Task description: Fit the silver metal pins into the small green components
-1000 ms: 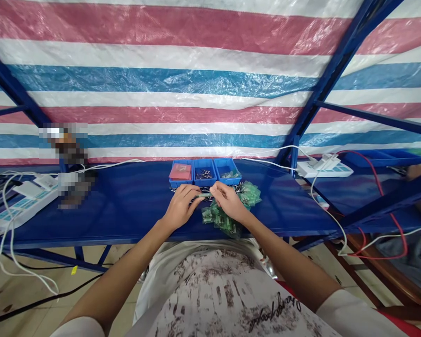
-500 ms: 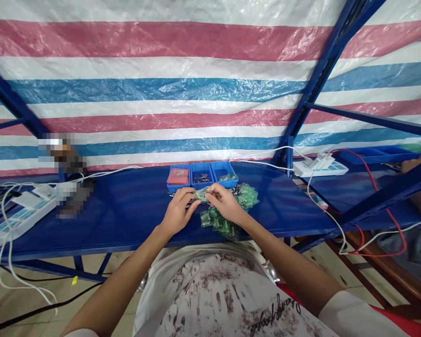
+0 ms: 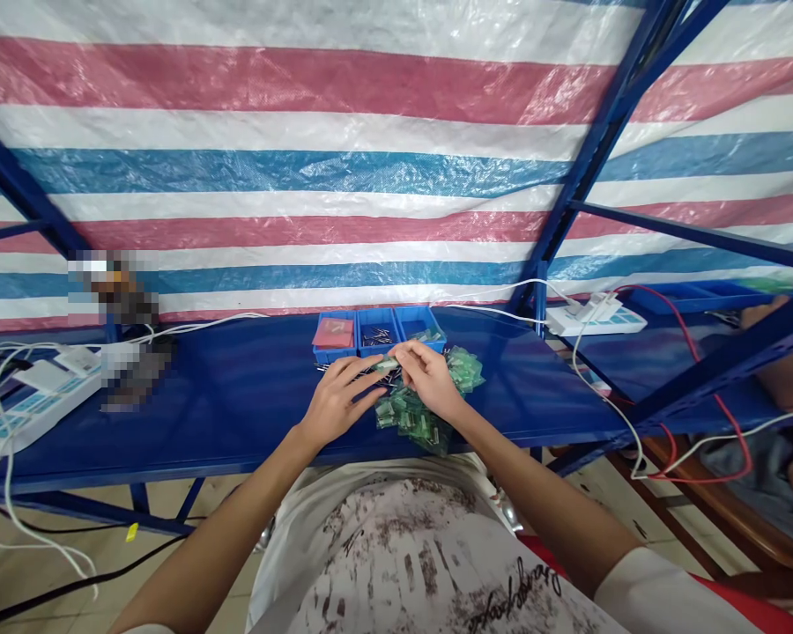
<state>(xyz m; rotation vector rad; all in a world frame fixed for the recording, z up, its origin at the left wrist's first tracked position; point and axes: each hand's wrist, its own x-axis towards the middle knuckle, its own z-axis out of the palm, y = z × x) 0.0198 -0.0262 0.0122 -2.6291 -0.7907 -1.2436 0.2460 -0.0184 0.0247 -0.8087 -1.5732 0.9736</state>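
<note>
A small clear, green-tinted plastic bag with something pale inside is pinched in my right hand, above the table. My left hand is just left of it, fingers stretched out and thumb apart, the fingertips at the bag's left end. Below and right of my hands lies a pile of similar green-tinted bags, with more bags behind. Small dark metal pieces lie partly hidden under my hands. Behind them is a blue three-part tray holding pink packets, dark pin-like pieces and small clear bags.
The blue table backs onto a striped plastic sheet. White power strips with cables stand at left and right. Blue frame posts rise at the sides. Another person's arm is at far right.
My left thumb and fingers have spread apart from their pinch on the bag. My right hand keeps its hold. The view has shifted slightly.
</note>
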